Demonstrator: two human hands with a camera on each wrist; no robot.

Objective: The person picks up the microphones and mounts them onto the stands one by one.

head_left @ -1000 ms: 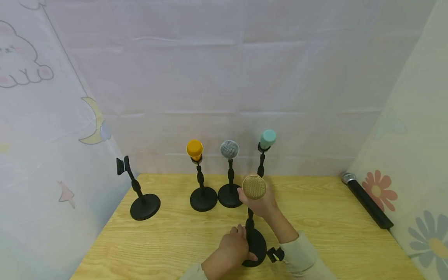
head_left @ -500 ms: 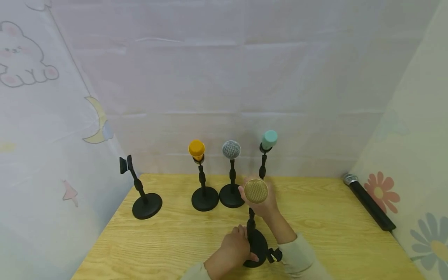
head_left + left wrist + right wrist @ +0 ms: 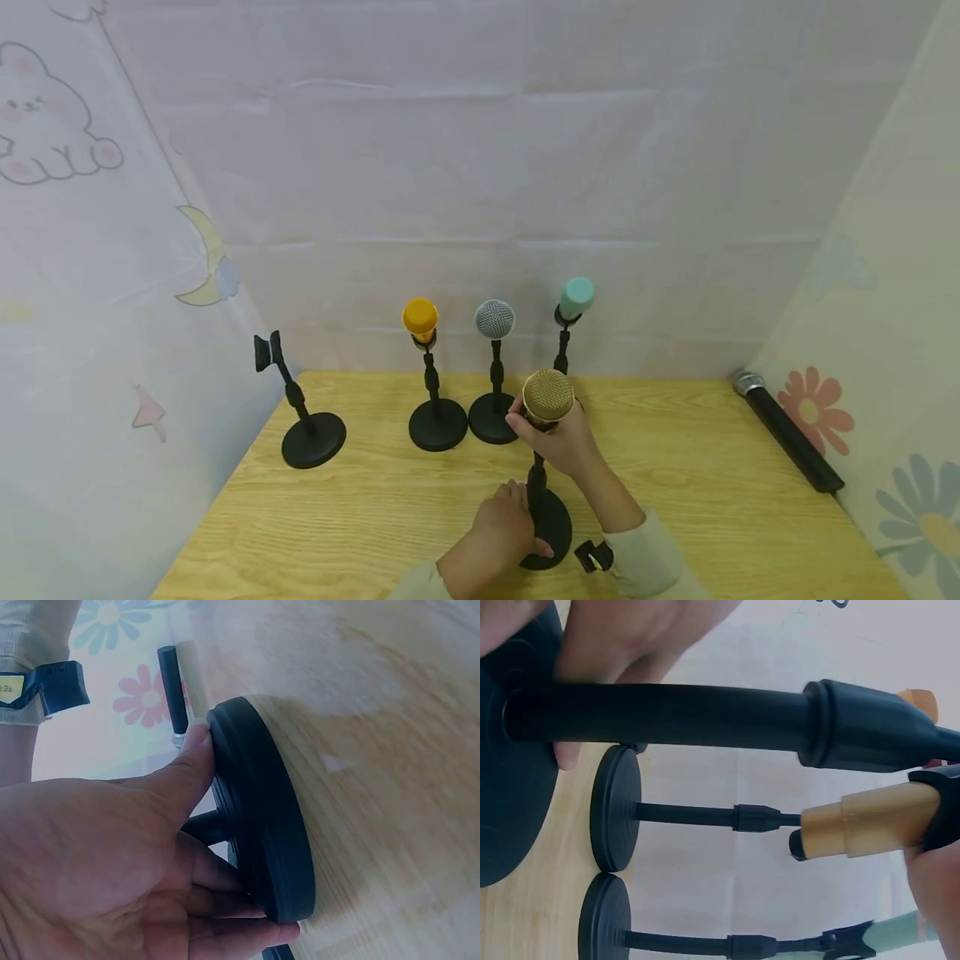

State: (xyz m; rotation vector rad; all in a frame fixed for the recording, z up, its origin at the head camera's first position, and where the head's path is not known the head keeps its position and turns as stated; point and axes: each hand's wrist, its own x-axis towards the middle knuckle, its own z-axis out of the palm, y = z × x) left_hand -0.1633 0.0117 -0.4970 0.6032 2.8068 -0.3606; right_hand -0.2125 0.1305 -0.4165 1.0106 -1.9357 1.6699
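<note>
My left hand [image 3: 502, 529] grips the round black base [image 3: 553, 525] of a microphone stand. In the left wrist view its thumb lies on the base's upper side and the fingers reach the rim. My right hand [image 3: 567, 437] holds a gold microphone [image 3: 548, 394] at the top of this stand, with the mesh head tilted up toward the head camera. In the right wrist view, the gold handle [image 3: 874, 817] passes through a black clip [image 3: 943, 806], and part of the right hand [image 3: 937, 889] shows just below it. The stand's black pole [image 3: 667, 714] crosses that view.
Behind stand three desk stands with an orange microphone [image 3: 420, 318], a silver-headed microphone [image 3: 494, 320] and a mint microphone [image 3: 577, 297]. A stand with a bare clip [image 3: 313, 439] is at left. A black microphone [image 3: 787, 433] leans along the right wall.
The gold microphone's head has tipped upward and risen slightly, so more of its side shows. My right hand turned with it. The left hand stays on the base.
</note>
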